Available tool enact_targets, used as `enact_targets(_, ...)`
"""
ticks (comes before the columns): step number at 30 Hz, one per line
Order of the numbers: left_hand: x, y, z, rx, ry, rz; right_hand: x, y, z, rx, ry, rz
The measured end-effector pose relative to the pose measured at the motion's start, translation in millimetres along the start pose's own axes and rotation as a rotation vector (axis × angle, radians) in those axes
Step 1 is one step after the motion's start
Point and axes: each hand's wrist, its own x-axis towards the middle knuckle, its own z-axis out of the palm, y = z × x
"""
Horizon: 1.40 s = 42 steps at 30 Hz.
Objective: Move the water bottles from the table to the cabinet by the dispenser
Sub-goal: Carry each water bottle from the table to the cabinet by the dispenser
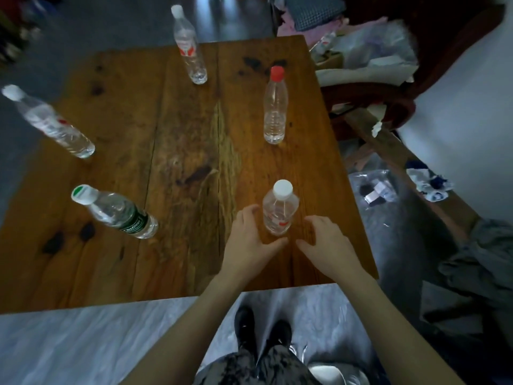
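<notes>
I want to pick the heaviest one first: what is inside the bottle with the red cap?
The red-capped bottle is clear and unlabelled, showing only transparent contents and the wooden table through it. The fill level cannot be told.

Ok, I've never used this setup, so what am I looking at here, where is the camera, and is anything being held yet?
The single picture comes from a camera worn on the person's head, looking down. No machine: two bare hands. The left hand and right hand flank a white-capped bottle near the wooden table edge, fingers relaxed, not gripping it yet. Four more bottles stand there: red-capped, green-labelled, and two white-capped, far left and at the back. Nothing is held.
</notes>
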Motion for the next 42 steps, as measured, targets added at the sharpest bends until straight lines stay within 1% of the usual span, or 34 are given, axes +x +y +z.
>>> enact_targets(3, 13, 8, 12, -0.104, 0.11, 0.041, 4, 4, 6, 0.025, -0.009, 0.002)
enact_targets(6, 23, 18, 18, -0.178, 0.166, 0.065, 8, 7, 9, 0.041, -0.014, 0.0)
enact_targets(9, 30, 20, 20, -0.267, 0.176, 0.05, 11, 8, 12, 0.06, -0.015, 0.005)
enact_targets(13, 32, 15, 16, -0.31, 0.18, 0.058, 12, 9, 14, 0.071, -0.019, 0.009)
enact_targets(17, 30, 19, 5, -0.31, 0.185, 0.104, 13, 10, 17, 0.085, -0.037, 0.011)
enact_targets(19, 30, 25, -3, -0.319, 0.173, 0.141, 14, 12, 18, 0.132, -0.055, 0.033)
enact_targets(21, 30, 33, -15, -0.332, 0.151, 0.19, 15, 13, 17, 0.232, -0.071, 0.064)
enact_targets(23, 31, 43, -29, -0.345, 0.114, 0.231, 16, 14, 15, 0.385, -0.101, 0.103)
enact_targets(27, 31, 65, -56, -0.367, 0.036, 0.325, 11, 6, -1, 0.979, -0.214, 0.265)
enact_targets(31, 27, 84, -69, -0.367, 0.023, 0.382, 4, 5, -13, 1.155, -0.276, 0.221)
enact_targets(34, 24, 95, -70, -0.364, 0.009, 0.414, -2, 7, -21, 1.368, -0.351, 0.223)
enact_targets(37, 21, 101, -69, -0.359, 0.007, 0.437, -7, 11, -25, 1.523, -0.39, 0.221)
enact_targets(40, 18, 104, -69, -0.352, 0.001, 0.459, -9, 14, -26, 1.617, -0.398, 0.259)
enact_targets(42, 16, 104, -69, -0.355, -0.004, 0.464, -9, 13, -27, 1.623, -0.411, 0.26)
